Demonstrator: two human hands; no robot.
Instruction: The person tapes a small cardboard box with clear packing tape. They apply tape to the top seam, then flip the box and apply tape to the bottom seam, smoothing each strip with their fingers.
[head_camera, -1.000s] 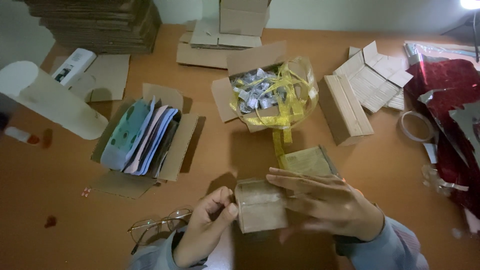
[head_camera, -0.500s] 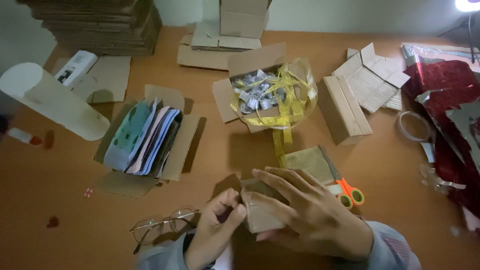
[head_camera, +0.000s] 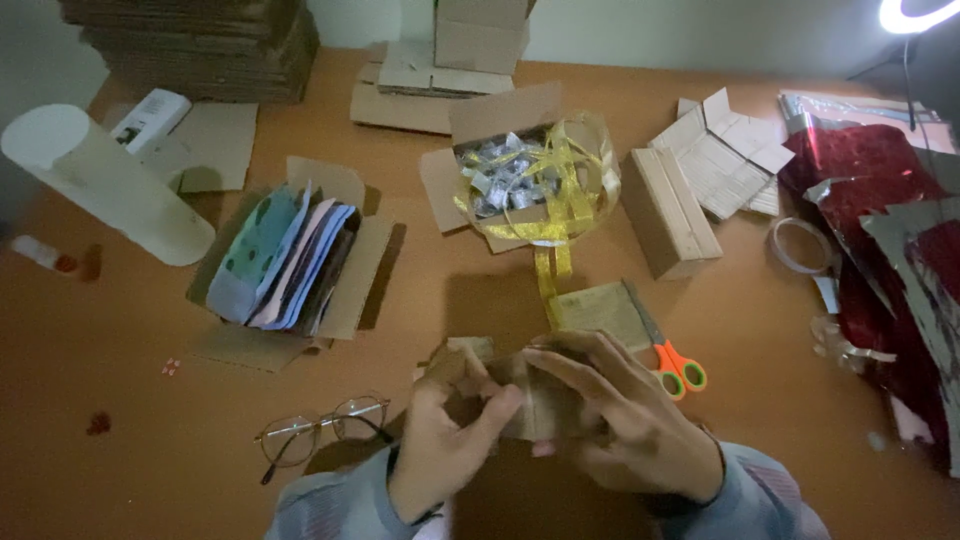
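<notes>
scissors (head_camera: 668, 352) right of hands (head_camera: 540, 430), glasses (head_camera: 318, 432) left, bare table (head_camera: 120, 470) beyond

My left hand (head_camera: 445, 440) curls inward, fingers bent; my right hand (head_camera: 625, 425) spreads wide, fingers meeting the left's, both sleeved wrists low.

1. The small box (head_camera: 540, 400) held in both hands is matt brown cardboard.
2. The ribbon (head_camera: 555, 190) is glossy gold foil.
3. The table (head_camera: 130, 420) is smooth, matt orange-brown.
4. The scissors (head_camera: 668, 350) have metal blades and orange plastic handles.
5. The wrapping sheets (head_camera: 870, 180) are shiny red and silver foil.
6. The glasses (head_camera: 320, 430) have thin metal rims.
</notes>
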